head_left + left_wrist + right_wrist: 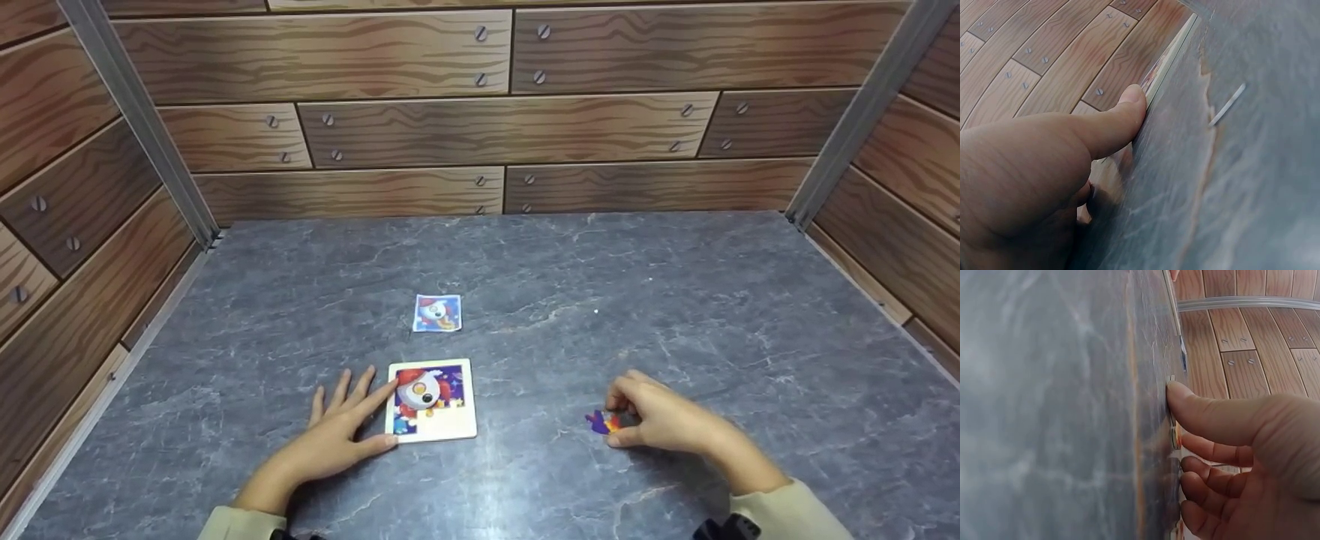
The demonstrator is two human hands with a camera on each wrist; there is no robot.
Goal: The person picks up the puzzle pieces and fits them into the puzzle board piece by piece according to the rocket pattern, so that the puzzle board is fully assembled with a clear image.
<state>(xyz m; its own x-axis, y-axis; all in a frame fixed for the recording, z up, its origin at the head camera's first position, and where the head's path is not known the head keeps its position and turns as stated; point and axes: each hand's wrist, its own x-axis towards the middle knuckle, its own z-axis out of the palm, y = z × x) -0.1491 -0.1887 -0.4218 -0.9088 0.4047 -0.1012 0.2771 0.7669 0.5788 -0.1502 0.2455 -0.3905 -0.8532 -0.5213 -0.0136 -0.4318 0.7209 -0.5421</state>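
A square puzzle tray (450,426) lies flat on the table, with a white-and-red cartoon figure on a purple starry picture and a bare white area at its lower right. My left hand (337,431) is spread at its left side, index fingertip and thumb touching the edge; the left wrist view shows the thumb (1129,107) against the tray's side (1176,56). To the right, my right hand (660,416) curls its thumb and fingers round a purple, red and yellow puzzle piece (600,422) at the tabletop. The fingers partly cover it, so how many pieces are there cannot be told.
Behind the tray lies a small picture card (437,313) with a similar figure. The grey marbled tabletop (525,262) is bounded by wood-print walls (405,56) at the back and both sides. Small white specks dot the table at the right.
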